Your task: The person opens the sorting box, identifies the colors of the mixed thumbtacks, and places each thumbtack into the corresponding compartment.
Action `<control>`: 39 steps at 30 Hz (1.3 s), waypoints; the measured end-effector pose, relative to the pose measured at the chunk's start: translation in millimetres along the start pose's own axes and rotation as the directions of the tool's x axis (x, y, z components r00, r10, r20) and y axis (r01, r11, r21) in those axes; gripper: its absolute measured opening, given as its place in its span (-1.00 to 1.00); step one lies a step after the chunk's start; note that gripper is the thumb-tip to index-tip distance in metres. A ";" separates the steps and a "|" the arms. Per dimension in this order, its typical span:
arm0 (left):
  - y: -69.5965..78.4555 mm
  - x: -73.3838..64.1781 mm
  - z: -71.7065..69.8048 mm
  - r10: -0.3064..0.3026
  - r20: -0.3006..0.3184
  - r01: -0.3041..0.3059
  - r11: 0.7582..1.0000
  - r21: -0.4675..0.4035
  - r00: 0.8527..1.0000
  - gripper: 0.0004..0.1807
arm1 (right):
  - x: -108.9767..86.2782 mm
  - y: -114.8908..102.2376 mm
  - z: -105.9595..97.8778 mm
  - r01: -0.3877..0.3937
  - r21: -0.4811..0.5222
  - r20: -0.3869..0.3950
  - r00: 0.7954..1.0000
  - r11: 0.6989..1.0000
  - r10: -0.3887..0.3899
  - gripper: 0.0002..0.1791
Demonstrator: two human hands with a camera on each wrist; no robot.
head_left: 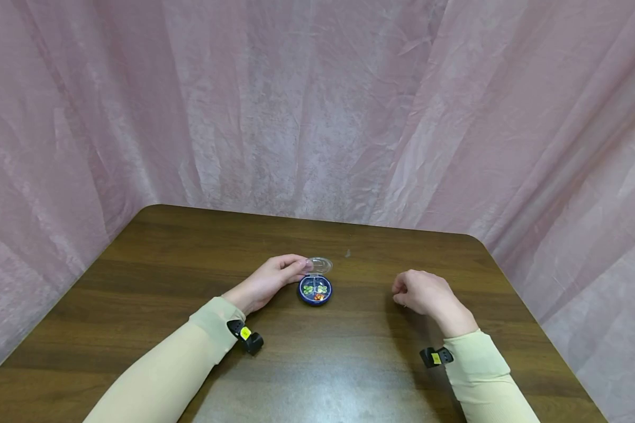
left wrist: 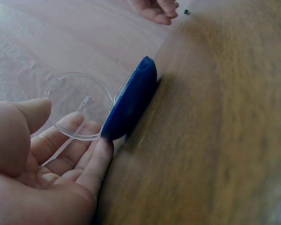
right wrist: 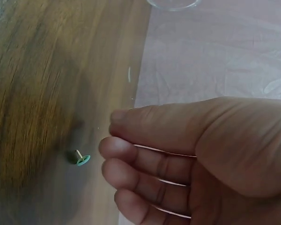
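Note:
A small round blue case (head_left: 314,291) sits on the table, its hinged clear lid (left wrist: 79,105) swung up. Through the divided top show green, pale and orange-red pieces. My left hand (head_left: 270,282) holds the lid at its left, thumb at the rim and fingertips behind it; one finger lies against the blue base (left wrist: 133,101). Off to the right, my right hand (head_left: 425,294) hovers low with loosely curled fingers and nothing between them. Just beyond its fingertips, a thumbtack (right wrist: 84,160) with a green head lies on the wood, its metal pin pointing up.
The brown wooden table (head_left: 190,247) has rounded far corners. Pink curtains (head_left: 317,117) hang behind it and along both sides. A small pale mark (head_left: 347,253) shows on the wood beyond the case. Each wrist wears a black camera band.

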State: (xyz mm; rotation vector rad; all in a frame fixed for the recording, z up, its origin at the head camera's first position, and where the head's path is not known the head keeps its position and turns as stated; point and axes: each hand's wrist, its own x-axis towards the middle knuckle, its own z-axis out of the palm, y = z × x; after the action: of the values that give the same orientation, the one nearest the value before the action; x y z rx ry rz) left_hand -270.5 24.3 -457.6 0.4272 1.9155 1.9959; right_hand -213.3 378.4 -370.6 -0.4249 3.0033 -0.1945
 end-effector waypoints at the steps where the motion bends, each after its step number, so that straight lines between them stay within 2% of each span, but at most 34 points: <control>1: 0.2 -0.1 -0.1 -0.002 -0.001 0.002 1.000 -0.004 1.000 -0.62 | -0.1 0.2 0.0 -0.005 -0.006 0.012 1.000 1.000 0.005 -0.93; 9: 0.4 -0.3 -0.1 0.009 0.000 -0.009 1.000 -0.002 1.000 -0.62 | -1.4 2.7 -0.3 -0.058 -0.025 0.041 0.997 0.998 0.059 -0.87; 21: 0.0 -0.6 1.1 0.000 -0.005 0.000 1.000 -0.006 1.000 -0.63 | -0.4 2.8 4.0 -0.076 -0.047 0.071 0.994 0.996 0.079 -0.82; 32: -0.6 -0.2 1.7 -0.002 -0.014 0.002 1.000 0.004 1.000 -0.63 | -1.8 2.4 5.3 -0.042 -0.025 0.047 0.998 0.999 0.043 -0.77; 39: -2.2 0.6 1.8 -0.001 -0.013 0.001 1.000 0.000 1.000 -0.63 | -1.3 1.2 6.4 -0.026 0.034 0.073 0.997 0.999 0.023 -0.77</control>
State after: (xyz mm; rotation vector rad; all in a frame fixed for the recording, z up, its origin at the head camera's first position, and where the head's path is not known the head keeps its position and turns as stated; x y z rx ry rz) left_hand -270.1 26.3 -459.7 0.4149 1.9233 2.0029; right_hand -211.6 379.1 -376.9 -0.3829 2.9281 -0.2236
